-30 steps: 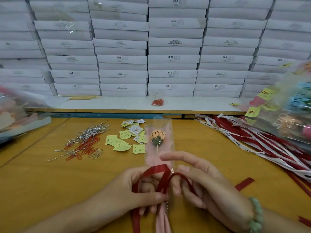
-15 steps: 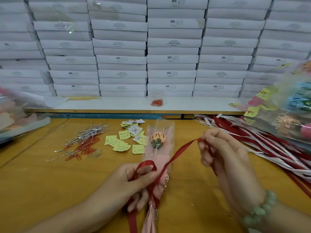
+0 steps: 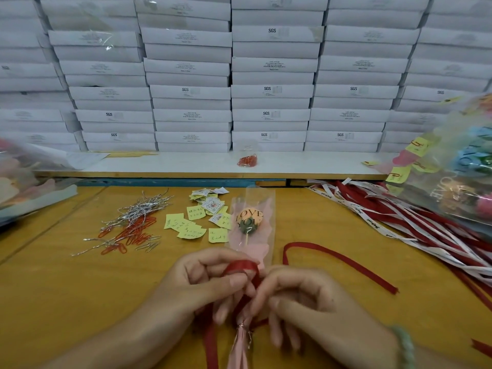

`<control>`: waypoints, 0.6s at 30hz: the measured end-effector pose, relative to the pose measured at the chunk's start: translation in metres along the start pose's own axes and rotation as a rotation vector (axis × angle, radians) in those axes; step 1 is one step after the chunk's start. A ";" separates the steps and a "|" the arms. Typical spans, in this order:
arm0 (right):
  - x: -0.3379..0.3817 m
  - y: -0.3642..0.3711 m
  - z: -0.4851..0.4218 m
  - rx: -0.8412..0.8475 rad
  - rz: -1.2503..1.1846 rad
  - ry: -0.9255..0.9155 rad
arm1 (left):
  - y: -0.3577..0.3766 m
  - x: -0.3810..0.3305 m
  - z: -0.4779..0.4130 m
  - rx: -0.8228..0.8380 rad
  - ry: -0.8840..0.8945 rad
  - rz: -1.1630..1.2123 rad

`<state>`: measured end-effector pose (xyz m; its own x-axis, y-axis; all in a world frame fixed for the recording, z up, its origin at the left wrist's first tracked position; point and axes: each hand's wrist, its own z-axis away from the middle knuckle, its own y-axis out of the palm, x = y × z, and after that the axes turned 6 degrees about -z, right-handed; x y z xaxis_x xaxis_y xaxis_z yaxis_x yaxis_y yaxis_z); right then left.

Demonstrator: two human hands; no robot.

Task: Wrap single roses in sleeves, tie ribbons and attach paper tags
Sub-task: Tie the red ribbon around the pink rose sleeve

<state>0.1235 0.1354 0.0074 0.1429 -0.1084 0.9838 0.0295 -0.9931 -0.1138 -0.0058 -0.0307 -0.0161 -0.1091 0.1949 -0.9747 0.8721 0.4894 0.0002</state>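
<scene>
Left hand [image 3: 210, 284]: fingers curled, pinching the red ribbon [image 3: 241, 265] loop at the neck of the sleeved rose [image 3: 250, 222], which lies mid-table. Right hand [image 3: 306, 302]: half a second ago it drew the tail rightward; now it is back at the knot, pinching ribbon, tail slack. I judge the bow half-formed.

Wooden table [image 3: 66, 288], left to right: paper clips [image 3: 133, 233], yellow tags [image 3: 190, 226], ribbon pile [image 3: 399, 222]. White boxes [image 3: 266, 75] are stacked behind.

Your ribbon [image 3: 340, 259] is plain red; your sleeve [image 3: 263, 206] pale pink and clear. The rose [image 3: 250, 215] is orange with dark lettering, green beneath. Notes [image 3: 186, 230] yellow, boxes [image 3: 271, 91] white, table [image 3: 66, 288] ochre.
</scene>
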 end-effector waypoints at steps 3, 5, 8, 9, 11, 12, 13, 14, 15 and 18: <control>0.000 -0.004 -0.001 0.048 -0.023 0.045 | 0.000 -0.004 0.001 0.030 0.006 0.009; -0.001 -0.006 -0.002 0.034 -0.028 0.034 | 0.000 -0.006 0.000 0.038 0.001 0.006; 0.000 -0.009 -0.001 -0.045 -0.041 -0.066 | 0.003 -0.006 -0.001 0.006 0.003 0.015; 0.000 -0.010 0.000 -0.082 -0.042 -0.107 | 0.003 -0.005 -0.001 -0.020 -0.008 0.023; 0.003 -0.011 0.001 -0.144 -0.033 -0.179 | 0.004 -0.003 -0.001 -0.041 -0.035 0.021; 0.004 -0.012 0.002 -0.164 -0.023 -0.209 | 0.005 -0.003 -0.001 -0.020 -0.048 0.010; 0.005 -0.013 0.003 -0.177 -0.008 -0.234 | 0.005 -0.003 0.000 0.022 -0.059 -0.003; 0.006 -0.013 0.003 -0.186 0.008 -0.251 | 0.005 -0.004 0.000 0.073 -0.073 -0.012; 0.006 -0.013 0.003 -0.195 0.016 -0.259 | 0.005 -0.005 0.000 0.123 -0.091 -0.020; 0.006 -0.014 0.003 -0.226 -0.009 -0.257 | 0.005 -0.007 0.001 0.254 -0.127 -0.056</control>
<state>0.1264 0.1488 0.0141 0.3889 -0.1133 0.9143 -0.1839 -0.9820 -0.0435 -0.0006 -0.0306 -0.0099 -0.1139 0.0582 -0.9918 0.9596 0.2649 -0.0947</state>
